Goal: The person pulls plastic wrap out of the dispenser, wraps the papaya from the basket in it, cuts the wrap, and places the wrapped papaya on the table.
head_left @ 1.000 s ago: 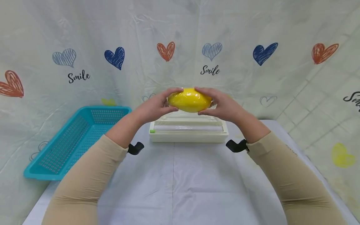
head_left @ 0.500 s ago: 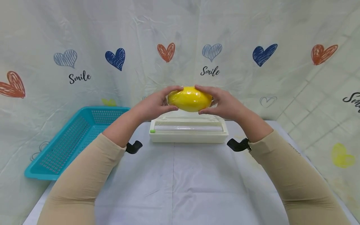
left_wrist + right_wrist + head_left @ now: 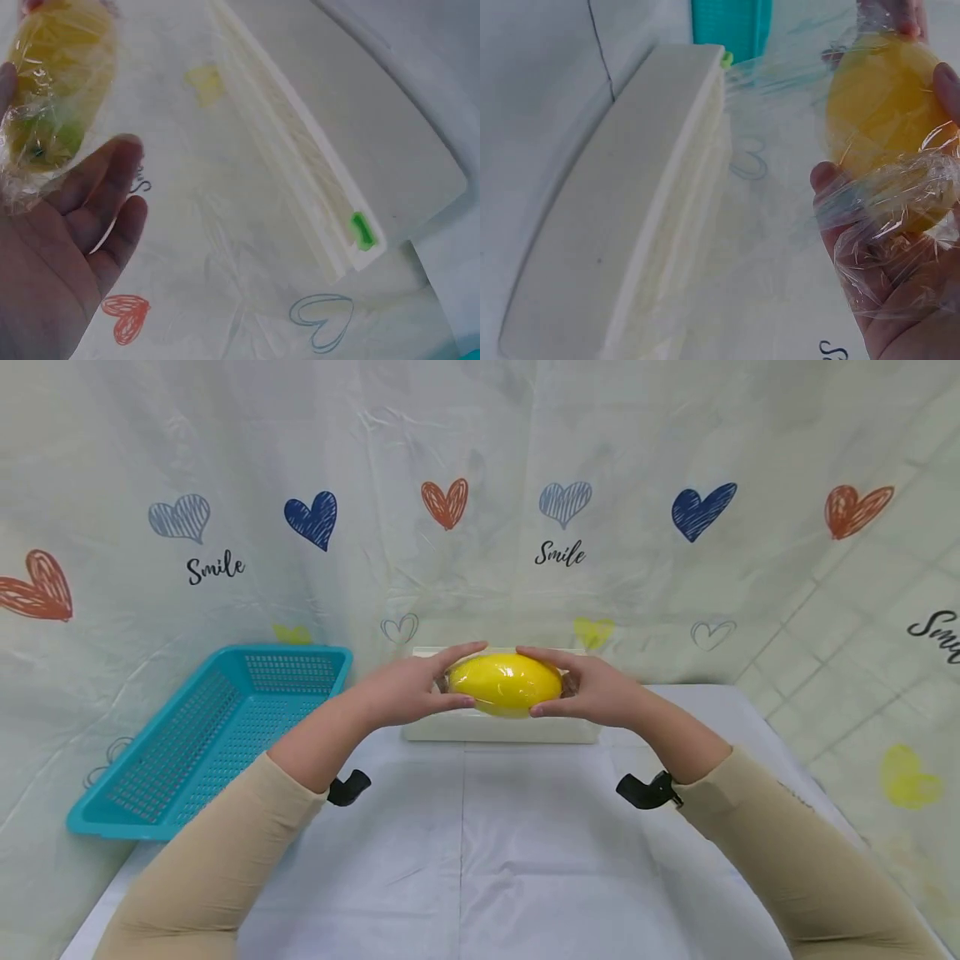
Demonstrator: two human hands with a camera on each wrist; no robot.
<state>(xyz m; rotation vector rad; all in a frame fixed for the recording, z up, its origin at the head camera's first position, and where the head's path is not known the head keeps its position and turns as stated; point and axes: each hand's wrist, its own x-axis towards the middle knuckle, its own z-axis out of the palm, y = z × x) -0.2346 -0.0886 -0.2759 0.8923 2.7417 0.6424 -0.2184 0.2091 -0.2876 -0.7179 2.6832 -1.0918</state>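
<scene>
A glossy yellow oval fruit (image 3: 506, 683), greenish at one end in the left wrist view, lies level between both hands in the head view. My left hand (image 3: 401, 689) grips its left end, thumb below and fingers above. The right hand (image 3: 611, 691) holds the opposite end the same way. Crinkled clear plastic wrap (image 3: 900, 180) covers the fruit and bunches at its ends. Behind and below sits a white cling film dispenser (image 3: 498, 732), partly hidden by the fruit and hands. Its green slider (image 3: 364, 229) shows at one end in the left wrist view.
A teal perforated basket (image 3: 108, 828) stands at the left on the white-covered table (image 3: 525, 860). A pale curtain (image 3: 480, 427) printed with hearts hangs behind. Black wrist mounts (image 3: 647, 791) jut out below both forearms.
Both hands have lowered the fruit, so that it now overlaps the dispenser in the head view. The grip on its two ends is unchanged.
</scene>
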